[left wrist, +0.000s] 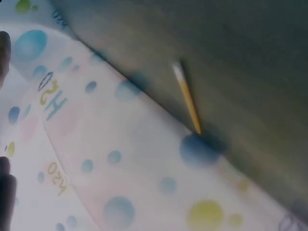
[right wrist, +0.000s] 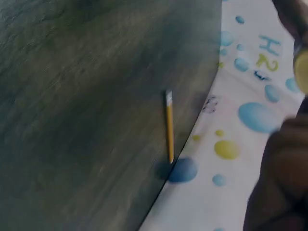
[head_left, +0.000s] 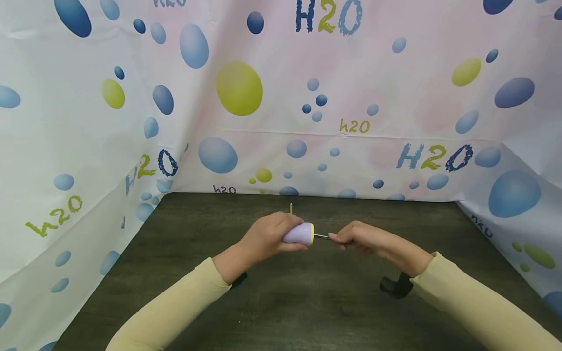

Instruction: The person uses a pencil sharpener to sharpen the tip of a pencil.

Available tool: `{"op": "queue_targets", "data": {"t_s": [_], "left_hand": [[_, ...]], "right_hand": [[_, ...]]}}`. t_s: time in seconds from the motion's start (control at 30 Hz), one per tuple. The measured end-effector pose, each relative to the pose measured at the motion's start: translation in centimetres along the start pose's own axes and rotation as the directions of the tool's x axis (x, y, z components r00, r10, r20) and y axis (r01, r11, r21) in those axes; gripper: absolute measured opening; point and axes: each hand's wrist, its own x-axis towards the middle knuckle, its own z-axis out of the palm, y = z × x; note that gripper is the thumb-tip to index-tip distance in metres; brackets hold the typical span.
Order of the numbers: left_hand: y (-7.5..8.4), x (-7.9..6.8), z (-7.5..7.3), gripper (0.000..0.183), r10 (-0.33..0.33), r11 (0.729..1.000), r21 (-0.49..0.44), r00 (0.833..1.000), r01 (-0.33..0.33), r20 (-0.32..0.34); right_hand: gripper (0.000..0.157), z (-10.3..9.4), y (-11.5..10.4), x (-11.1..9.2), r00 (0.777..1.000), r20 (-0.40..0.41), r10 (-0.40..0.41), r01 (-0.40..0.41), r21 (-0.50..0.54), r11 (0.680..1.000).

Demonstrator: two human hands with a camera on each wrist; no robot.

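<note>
In the head view my left hand point(head_left: 268, 235) grips a lilac cylinder point(head_left: 298, 234) with a yellow rim, held sideways above the table. My right hand point(head_left: 366, 239) pinches a thin, dark, shiny stick point(head_left: 322, 237) whose far end meets the yellow end of the cylinder. How deep the stick goes in cannot be seen. Past the hands, a yellow pencil point(head_left: 291, 208) lies on the table. The right wrist view catches the cylinder's yellow end point(right wrist: 302, 71) at its edge, above the blurred right hand point(right wrist: 281, 178). Only dark finger edges appear in the left wrist view.
The dark wooden table point(head_left: 307, 307) runs back to a white sheet point(head_left: 281, 161) printed with blue and green drops, which also rises on both sides. Near the table's back edge, the pencil point(left wrist: 188, 98) lies with its pale end toward me. Dark straps point(head_left: 396, 286) hang by the wrists.
</note>
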Motion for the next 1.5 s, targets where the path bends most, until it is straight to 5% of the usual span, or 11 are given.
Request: {"op": "queue_targets", "data": {"t_s": [0.17,0.33,0.53,0.67,0.83,0.93,1.0,1.17,1.23,1.37,1.5], "left_hand": [[-0.2,0.1,0.0,0.05,-0.185,0.969,-0.139,0.972,0.205,0.144],[-0.5,0.7,-0.5,0.044,-0.513,0.694,-0.306,0.745,0.652,0.427],[-1.2,0.9,-0.9,0.045,-0.581,0.371,-0.313,0.482,0.874,0.656],[-1.4,0.8,-1.3,0.047,-0.509,0.18,-0.348,0.389,0.92,0.768],[-1.1,0.6,-1.6,0.045,-0.466,0.119,-0.374,0.384,0.92,0.797],[-0.7,0.4,-1.6,0.042,-0.513,0.221,-0.39,0.446,0.894,0.733],[-0.3,0.3,-1.6,0.041,-0.554,0.338,-0.402,0.526,0.851,0.646],[0.3,-0.4,-1.0,0.047,-0.371,0.848,-0.287,0.887,0.444,0.276],[0.2,-0.6,-0.7,0.052,-0.172,0.97,-0.153,0.977,0.19,0.123],[-0.2,-0.7,-0.4,0.059,0.046,0.999,-0.017,0.999,-0.046,0.004],[-0.3,-0.8,-0.5,0.051,-0.159,0.973,-0.142,0.975,0.182,0.157]], "right_hand": [[0.043,0.1,0.6,0.5,0.991,-0.068,-0.113,0.104,-0.129,0.986],[0.027,1.1,0.8,0.2,0.877,-0.277,-0.393,0.229,-0.479,0.848],[0.041,2.1,1.4,0.2,0.467,-0.182,-0.865,0.275,-0.9,0.338],[0.052,2.3,1.3,1.2,0.166,-0.013,-0.986,0.17,-0.984,0.042],[0.048,2.3,1.1,1.6,0.058,0.07,-0.996,0.129,-0.99,-0.062],[0.053,2.5,1.0,1.6,0.104,0.016,-0.994,0.153,-0.988,0.0],[0.059,2.6,0.8,1.4,0.224,-0.077,-0.971,0.213,-0.969,0.126],[0.054,2.1,0.2,0.5,0.846,-0.205,-0.492,0.355,-0.471,0.808],[0.047,1.4,0.1,0.4,0.976,-0.087,-0.201,0.187,-0.152,0.971],[0.045,0.4,0.6,0.7,0.987,0.148,0.059,-0.076,0.107,0.991],[0.043,0.9,0.9,1.0,0.994,0.023,-0.11,0.112,-0.089,0.99]]}}
